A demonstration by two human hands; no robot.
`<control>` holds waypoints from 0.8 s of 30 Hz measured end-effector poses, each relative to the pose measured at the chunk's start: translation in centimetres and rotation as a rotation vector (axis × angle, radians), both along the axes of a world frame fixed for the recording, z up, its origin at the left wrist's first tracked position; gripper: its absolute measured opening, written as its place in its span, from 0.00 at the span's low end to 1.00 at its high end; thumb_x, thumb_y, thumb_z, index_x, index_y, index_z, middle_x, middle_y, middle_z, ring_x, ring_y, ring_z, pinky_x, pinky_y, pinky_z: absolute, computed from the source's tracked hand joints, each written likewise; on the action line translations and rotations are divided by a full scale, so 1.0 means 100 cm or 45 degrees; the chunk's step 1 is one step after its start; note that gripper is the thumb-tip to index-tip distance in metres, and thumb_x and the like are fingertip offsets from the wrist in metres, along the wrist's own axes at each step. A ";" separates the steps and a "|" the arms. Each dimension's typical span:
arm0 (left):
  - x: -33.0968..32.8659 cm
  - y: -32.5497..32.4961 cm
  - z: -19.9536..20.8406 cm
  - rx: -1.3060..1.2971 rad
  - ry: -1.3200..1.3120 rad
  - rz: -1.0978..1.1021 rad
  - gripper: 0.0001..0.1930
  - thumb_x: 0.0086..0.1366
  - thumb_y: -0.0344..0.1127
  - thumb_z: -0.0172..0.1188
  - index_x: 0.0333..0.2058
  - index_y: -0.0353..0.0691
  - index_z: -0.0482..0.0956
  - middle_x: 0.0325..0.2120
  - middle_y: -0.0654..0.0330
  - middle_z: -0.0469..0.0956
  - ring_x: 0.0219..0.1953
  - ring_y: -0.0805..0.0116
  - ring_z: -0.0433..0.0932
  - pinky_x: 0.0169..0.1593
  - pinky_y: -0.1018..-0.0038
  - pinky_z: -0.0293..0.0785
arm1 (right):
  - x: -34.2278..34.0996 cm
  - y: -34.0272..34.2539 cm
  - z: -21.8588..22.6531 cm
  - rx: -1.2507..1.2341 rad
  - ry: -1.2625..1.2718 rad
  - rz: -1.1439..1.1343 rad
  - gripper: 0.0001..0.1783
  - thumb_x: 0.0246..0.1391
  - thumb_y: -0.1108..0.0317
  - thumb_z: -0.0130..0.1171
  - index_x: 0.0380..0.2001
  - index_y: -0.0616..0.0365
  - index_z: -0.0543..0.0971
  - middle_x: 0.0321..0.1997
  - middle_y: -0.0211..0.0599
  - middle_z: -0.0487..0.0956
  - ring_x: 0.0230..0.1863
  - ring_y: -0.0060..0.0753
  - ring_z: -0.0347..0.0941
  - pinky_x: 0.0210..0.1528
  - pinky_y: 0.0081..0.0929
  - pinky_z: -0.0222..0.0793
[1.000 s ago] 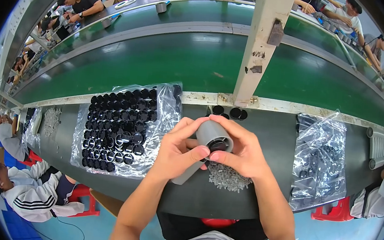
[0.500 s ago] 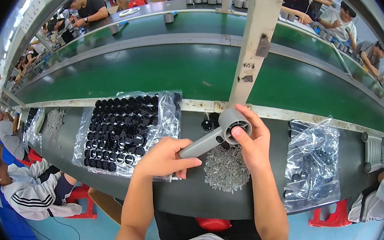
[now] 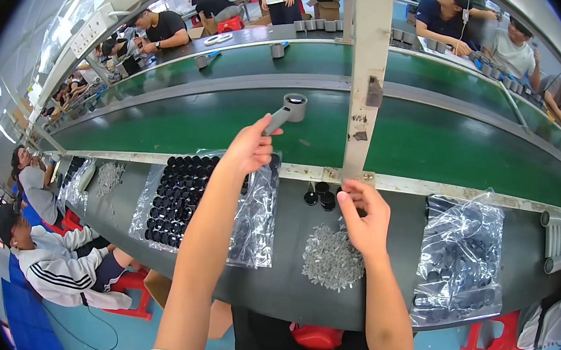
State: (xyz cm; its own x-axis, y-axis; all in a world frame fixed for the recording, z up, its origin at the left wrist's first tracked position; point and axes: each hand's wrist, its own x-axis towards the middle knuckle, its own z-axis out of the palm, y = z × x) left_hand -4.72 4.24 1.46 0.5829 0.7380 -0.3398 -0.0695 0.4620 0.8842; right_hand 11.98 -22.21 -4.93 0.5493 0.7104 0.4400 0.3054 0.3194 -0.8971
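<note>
My left hand (image 3: 250, 148) reaches forward over the green conveyor belt, its fingers closed round the handle of a grey plastic housing shaped like a hair dryer body (image 3: 294, 111). The housing's round head points away from me, with a dark glossy disc showing inside its rim. My right hand (image 3: 367, 220) hovers above the bench, fingers loosely bent and thumb apart, nothing visible in it. Beside its fingertips stand a few black round caps (image 3: 320, 194). Just below lies a heap of small translucent grey pieces (image 3: 333, 260).
A plastic bag with rows of black caps (image 3: 180, 199) lies left, another bag of dark parts (image 3: 460, 260) right. A white upright post (image 3: 358, 135) rises ahead at the belt's edge. Grey tubes (image 3: 557, 242) lie far right. Other people sit along the lines.
My left hand has carried the grey housing forward from above the bench to over the belt. My right hand has let go of its round head and stayed over the bench.
</note>
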 end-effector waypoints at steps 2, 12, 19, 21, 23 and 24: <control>0.026 0.015 -0.012 -0.209 -0.032 0.053 0.23 0.83 0.52 0.54 0.48 0.33 0.77 0.20 0.76 0.51 0.16 0.84 0.49 0.18 0.81 0.46 | 0.004 0.002 -0.006 -0.033 -0.133 -0.087 0.12 0.65 0.73 0.68 0.49 0.64 0.85 0.42 0.37 0.88 0.39 0.24 0.83 0.43 0.24 0.78; 0.057 0.023 -0.045 -0.102 0.019 0.286 0.12 0.81 0.36 0.53 0.51 0.31 0.67 0.36 0.52 0.79 0.25 0.72 0.72 0.25 0.73 0.68 | 0.007 0.002 -0.005 -0.028 -0.279 -0.202 0.10 0.63 0.74 0.68 0.46 0.62 0.86 0.38 0.37 0.87 0.35 0.26 0.82 0.42 0.26 0.78; 0.026 -0.068 0.009 0.239 0.102 0.226 0.26 0.79 0.39 0.59 0.67 0.31 0.64 0.40 0.52 0.82 0.26 0.73 0.76 0.24 0.72 0.72 | 0.012 0.001 -0.003 -0.048 -0.229 -0.255 0.07 0.63 0.74 0.68 0.44 0.62 0.87 0.35 0.36 0.86 0.32 0.25 0.80 0.39 0.25 0.76; 0.018 -0.090 0.004 0.491 0.040 -0.054 0.28 0.78 0.39 0.61 0.70 0.33 0.65 0.39 0.53 0.82 0.22 0.75 0.75 0.21 0.73 0.72 | 0.018 0.001 -0.005 -0.078 -0.228 -0.300 0.07 0.63 0.73 0.67 0.43 0.62 0.87 0.33 0.34 0.86 0.31 0.22 0.79 0.38 0.24 0.75; 0.017 -0.118 -0.016 0.642 0.115 -0.035 0.20 0.76 0.34 0.63 0.62 0.35 0.75 0.37 0.59 0.82 0.19 0.78 0.74 0.21 0.76 0.68 | 0.023 0.001 -0.010 -0.117 -0.214 -0.335 0.07 0.63 0.73 0.67 0.43 0.61 0.87 0.33 0.34 0.86 0.31 0.22 0.79 0.37 0.24 0.75; 0.015 -0.128 -0.030 0.725 0.173 -0.003 0.19 0.75 0.33 0.64 0.60 0.36 0.77 0.36 0.62 0.82 0.19 0.78 0.74 0.22 0.76 0.68 | 0.025 0.003 -0.012 -0.132 -0.200 -0.355 0.07 0.63 0.73 0.67 0.43 0.61 0.87 0.33 0.34 0.86 0.31 0.22 0.78 0.37 0.24 0.75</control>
State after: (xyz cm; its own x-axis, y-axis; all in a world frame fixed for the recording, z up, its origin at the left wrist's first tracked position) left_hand -3.18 -8.54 -1.51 0.5635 0.8252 0.0384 0.0625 -0.0889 0.9941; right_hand 14.52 -21.91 -6.12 0.6599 0.5879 0.4679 0.5055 0.1133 -0.8553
